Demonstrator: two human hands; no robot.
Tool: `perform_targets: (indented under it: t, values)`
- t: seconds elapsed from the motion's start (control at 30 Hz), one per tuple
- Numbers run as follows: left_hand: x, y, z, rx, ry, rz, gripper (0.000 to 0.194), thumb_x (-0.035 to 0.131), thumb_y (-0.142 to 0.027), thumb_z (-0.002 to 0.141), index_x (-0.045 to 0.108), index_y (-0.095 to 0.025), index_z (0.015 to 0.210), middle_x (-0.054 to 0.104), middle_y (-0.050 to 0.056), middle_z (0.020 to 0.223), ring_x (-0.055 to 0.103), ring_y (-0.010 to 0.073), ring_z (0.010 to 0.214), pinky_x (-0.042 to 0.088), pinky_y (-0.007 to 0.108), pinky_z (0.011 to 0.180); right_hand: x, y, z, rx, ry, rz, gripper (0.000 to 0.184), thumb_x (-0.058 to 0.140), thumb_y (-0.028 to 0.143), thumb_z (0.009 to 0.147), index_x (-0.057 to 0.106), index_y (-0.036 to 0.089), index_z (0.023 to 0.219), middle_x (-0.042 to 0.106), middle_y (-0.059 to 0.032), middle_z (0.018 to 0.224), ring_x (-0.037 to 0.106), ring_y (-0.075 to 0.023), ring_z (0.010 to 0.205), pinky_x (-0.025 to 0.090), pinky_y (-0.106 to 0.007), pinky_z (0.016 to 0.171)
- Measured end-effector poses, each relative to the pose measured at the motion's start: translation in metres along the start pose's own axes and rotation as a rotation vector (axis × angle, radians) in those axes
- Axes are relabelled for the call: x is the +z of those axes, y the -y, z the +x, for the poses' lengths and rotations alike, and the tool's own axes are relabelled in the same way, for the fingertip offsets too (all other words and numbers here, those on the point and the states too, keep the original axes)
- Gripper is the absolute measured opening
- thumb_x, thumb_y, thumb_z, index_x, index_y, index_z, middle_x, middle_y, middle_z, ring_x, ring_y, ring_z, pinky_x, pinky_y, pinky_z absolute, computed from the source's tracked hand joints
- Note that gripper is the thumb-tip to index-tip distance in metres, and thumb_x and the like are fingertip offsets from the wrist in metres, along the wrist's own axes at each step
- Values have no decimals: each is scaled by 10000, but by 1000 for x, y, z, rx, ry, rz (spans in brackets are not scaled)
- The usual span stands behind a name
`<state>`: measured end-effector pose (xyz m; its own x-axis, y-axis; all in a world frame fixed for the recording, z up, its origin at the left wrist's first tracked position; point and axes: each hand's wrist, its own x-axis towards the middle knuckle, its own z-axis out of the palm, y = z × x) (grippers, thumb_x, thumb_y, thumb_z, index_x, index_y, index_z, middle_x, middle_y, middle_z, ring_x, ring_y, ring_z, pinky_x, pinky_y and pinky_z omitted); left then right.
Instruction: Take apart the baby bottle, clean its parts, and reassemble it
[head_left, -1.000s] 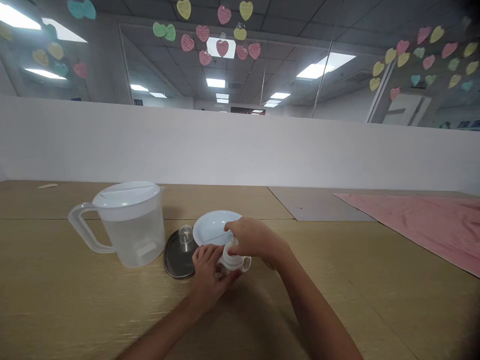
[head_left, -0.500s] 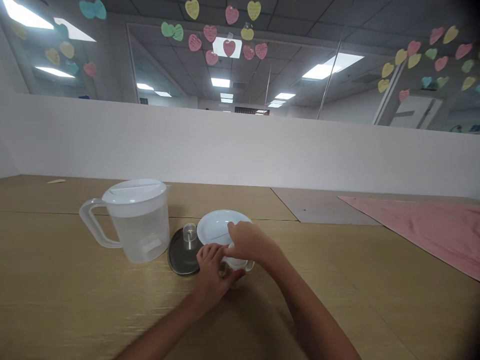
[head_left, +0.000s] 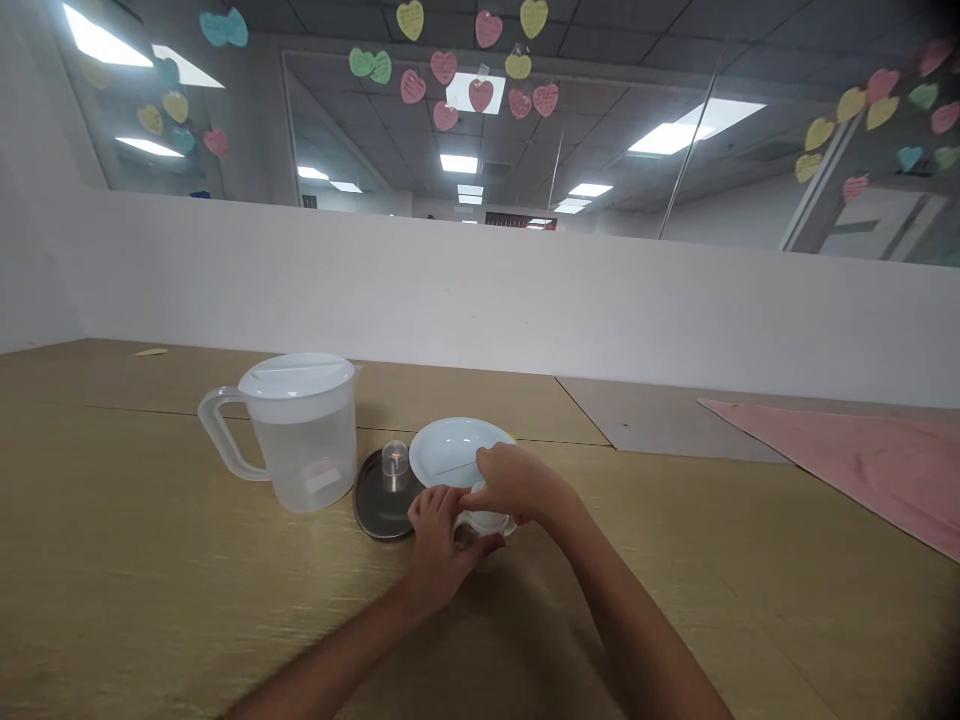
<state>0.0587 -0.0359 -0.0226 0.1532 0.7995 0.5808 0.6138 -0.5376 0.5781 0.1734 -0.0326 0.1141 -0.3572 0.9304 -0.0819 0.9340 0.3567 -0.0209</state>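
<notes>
My left hand (head_left: 438,545) wraps around the near left side of a small clear container with a white top (head_left: 486,522), thumb along its front. A loop like a handle shows at its right side. From above, my right hand (head_left: 521,482) closes its fingers on the white top; the fingertips partly hide what they grip. Just behind the hands sits a white plate or shallow bowl (head_left: 450,447). Left of it lies a dark round tray (head_left: 375,515) bearing a small clear cup (head_left: 395,461), which looks upside down.
A large translucent pitcher (head_left: 315,455) with a white lid stands on the table (head_left: 150,560) to the left, its handle pointing left. A pink cloth (head_left: 847,455) lies at the right, near a grey sheet (head_left: 645,420). Behind rises a white wall (head_left: 450,290) with glass above.
The view has turned slightly left, so everything appears farther right. Both hands keep nearly the same hold on the small container.
</notes>
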Motion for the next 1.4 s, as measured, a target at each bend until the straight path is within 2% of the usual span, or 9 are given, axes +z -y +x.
perform_targets:
  t: [0.1, 0.27, 0.47, 0.63, 0.87, 0.97, 1.1, 1.23, 1.4]
  values:
    - [-1, -1, -1, 33, -27, 74, 458, 573, -570, 694, 547, -219, 986, 582, 36, 913, 493, 251, 941, 287, 482, 903, 2, -3, 4, 21, 51, 62, 358, 504, 424, 742, 569, 107, 895, 642, -80, 733, 527, -113, 383, 367, -231, 413]
    - [-21, 19, 16, 307, -43, 199, 660, 505, -648, 680, 494, -178, 1144, 577, 95, 1053, 495, 286, 1005, 193, 556, 976, 5, -13, 9, 51, 135, 226, 633, 582, 609, 622, 525, 112, 1009, 605, -25, 586, 498, -121, 341, 363, -225, 357]
    - [-48, 78, 45, 62, -230, 184, 333, 280, -310, 900, 515, -183, 1099, 552, 89, 1085, 500, 204, 1028, 404, 379, 890, -3, -20, 5, 66, 116, 362, 682, 459, 691, 681, 520, 112, 1035, 587, -21, 566, 519, -130, 365, 376, -227, 368]
    - [-39, 107, 47, 78, -18, 433, 254, 392, -143, 799, 553, -160, 995, 492, 113, 1208, 491, 226, 1063, 411, 392, 890, -8, -25, -1, 63, 80, 414, 710, 429, 730, 681, 507, 137, 1066, 640, -71, 770, 535, -120, 404, 386, -239, 392]
    - [-41, 85, 47, -42, -48, 474, 59, 454, -136, 744, 480, -171, 784, 508, 57, 836, 521, 201, 786, 445, 344, 712, -15, -24, -9, 31, -83, 300, 602, 442, 665, 735, 556, 154, 1033, 640, -76, 861, 592, -166, 610, 387, -253, 524]
    - [-53, 67, 49, -15, -285, 414, 45, 452, -219, 797, 463, -181, 819, 489, 60, 845, 523, 225, 838, 450, 372, 729, -16, -22, -10, -19, -250, 263, 514, 481, 583, 764, 557, 160, 1047, 644, -74, 849, 590, -203, 773, 397, -272, 608]
    - [-56, 38, 41, 279, -573, 195, 110, 539, -236, 791, 457, -198, 854, 482, 60, 955, 510, 232, 1040, 441, 399, 864, -14, -12, -6, -324, -360, 254, 615, 675, 307, 673, 431, 207, 1229, 580, -64, 1135, 529, -199, 1010, 396, -285, 789]
    - [-50, 12, 27, 503, -510, 24, 143, 581, -182, 766, 462, -223, 834, 507, 23, 895, 538, 218, 1056, 480, 383, 853, -12, 1, -5, -591, -348, 263, 431, 579, 147, 734, 485, 240, 1144, 579, -11, 1124, 515, -154, 1004, 375, -266, 849]
    - [-49, 2, 21, 386, -490, -52, 456, 555, -303, 786, 373, -195, 1190, 474, 130, 1179, 464, 267, 1156, 427, 445, 917, -20, -5, -12, -450, -448, 250, 412, 675, 261, 655, 508, 181, 1023, 540, -58, 1042, 473, -192, 981, 384, -306, 824]
